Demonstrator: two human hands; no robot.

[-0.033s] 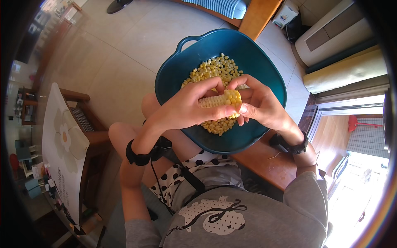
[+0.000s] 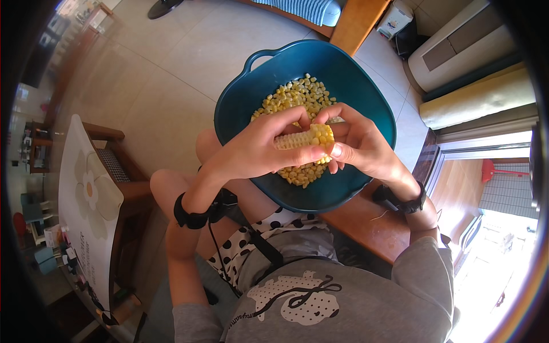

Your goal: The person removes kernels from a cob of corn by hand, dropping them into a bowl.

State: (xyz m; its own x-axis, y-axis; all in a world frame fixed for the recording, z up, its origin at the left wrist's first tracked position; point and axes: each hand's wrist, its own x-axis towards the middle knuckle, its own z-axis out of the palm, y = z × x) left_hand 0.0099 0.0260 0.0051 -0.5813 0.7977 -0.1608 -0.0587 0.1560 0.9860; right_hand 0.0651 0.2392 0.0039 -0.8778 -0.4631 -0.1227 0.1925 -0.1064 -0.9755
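Note:
A corn cob [image 2: 296, 140] lies sideways above a dark teal plastic basin [image 2: 354, 86]. Most of its visible length is stripped bare, with yellow kernels left at the right end. My left hand [image 2: 257, 146] is wrapped round the bare part, its thumb along the near side. At the kernelled end, my right hand [image 2: 366, 147] grips with its thumb pressed on the kernels; its fingers curl behind and are partly hidden. Loose corn kernels [image 2: 291, 97] are heaped in the basin below both hands.
Close to my right forearm is a brown wooden surface [image 2: 366, 226]. A covered table [image 2: 86, 211] with a flower print stands at the left. A glass door [image 2: 492, 171] lets in bright light at the right. Tiled floor [image 2: 171, 74] spreads beyond the basin.

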